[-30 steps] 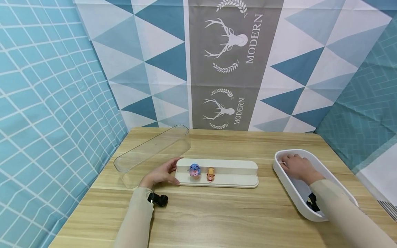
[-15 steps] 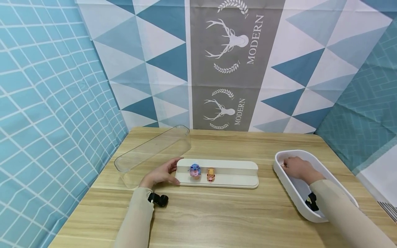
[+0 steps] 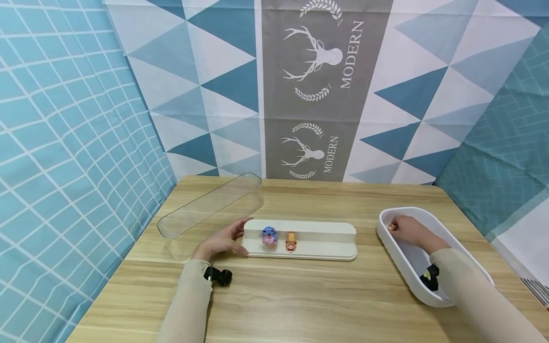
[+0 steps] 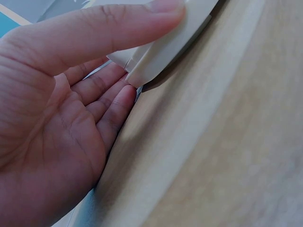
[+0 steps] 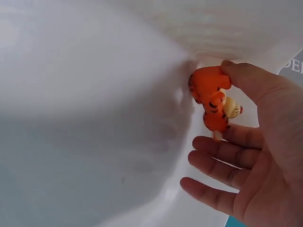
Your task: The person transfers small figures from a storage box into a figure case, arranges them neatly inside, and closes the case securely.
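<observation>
In the head view, a cream two-step display base (image 3: 323, 248) lies across the middle of the table. My left hand (image 3: 219, 242) holds its left end; the left wrist view shows the thumb (image 4: 137, 21) on top and the fingers curled at the end. On the base stand a blue figurine (image 3: 269, 235) with a pink piece and, right of it, an orange-yellow figurine (image 3: 291, 241). My right hand (image 3: 412, 232) is inside a white bin (image 3: 422, 291) at its far end. It pinches an orange striped tiger figurine (image 5: 208, 90) between thumb and index finger, the other fingers extended.
A clear plastic cover (image 3: 210, 209) lies slantwise at the back left, behind my left hand. The wooden table (image 3: 309, 300) runs back to a patterned cloth (image 3: 233, 119). The bin's raised walls surround my right hand.
Inside the bin, my right hand's fingers have drawn together, and a small orange figurine now shows at the fingertips. My left hand and the base have stayed put.
</observation>
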Demonstrator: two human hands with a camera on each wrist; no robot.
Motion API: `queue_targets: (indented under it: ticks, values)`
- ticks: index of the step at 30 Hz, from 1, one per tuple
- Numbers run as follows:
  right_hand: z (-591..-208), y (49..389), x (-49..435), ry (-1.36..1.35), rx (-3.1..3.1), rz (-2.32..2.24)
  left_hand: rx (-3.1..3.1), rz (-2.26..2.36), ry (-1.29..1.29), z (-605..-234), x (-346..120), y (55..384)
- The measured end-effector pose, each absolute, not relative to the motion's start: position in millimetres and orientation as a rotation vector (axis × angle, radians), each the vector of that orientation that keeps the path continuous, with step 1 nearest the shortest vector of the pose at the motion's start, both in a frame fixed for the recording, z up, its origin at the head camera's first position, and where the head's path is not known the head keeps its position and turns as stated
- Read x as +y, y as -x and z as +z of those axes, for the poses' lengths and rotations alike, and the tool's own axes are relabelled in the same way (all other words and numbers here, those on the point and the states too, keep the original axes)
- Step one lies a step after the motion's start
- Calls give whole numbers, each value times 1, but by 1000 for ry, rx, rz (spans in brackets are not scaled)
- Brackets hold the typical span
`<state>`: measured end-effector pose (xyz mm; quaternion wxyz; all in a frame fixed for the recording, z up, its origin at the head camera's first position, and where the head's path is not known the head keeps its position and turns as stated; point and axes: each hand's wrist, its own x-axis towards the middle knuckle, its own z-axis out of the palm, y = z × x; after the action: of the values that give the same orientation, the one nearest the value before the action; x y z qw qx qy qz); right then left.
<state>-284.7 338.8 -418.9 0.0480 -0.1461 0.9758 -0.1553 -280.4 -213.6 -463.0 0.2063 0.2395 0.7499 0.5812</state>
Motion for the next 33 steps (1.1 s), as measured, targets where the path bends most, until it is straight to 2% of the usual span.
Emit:
queue_targets:
  ticks: [14,33]
  values:
    - [-424,284,332,476,2978,-694,2084,1635,-630,-464,-213,278]
    - [-415,282,349,268,2791,-1037,2082,1635,-630,-461,-212,280]
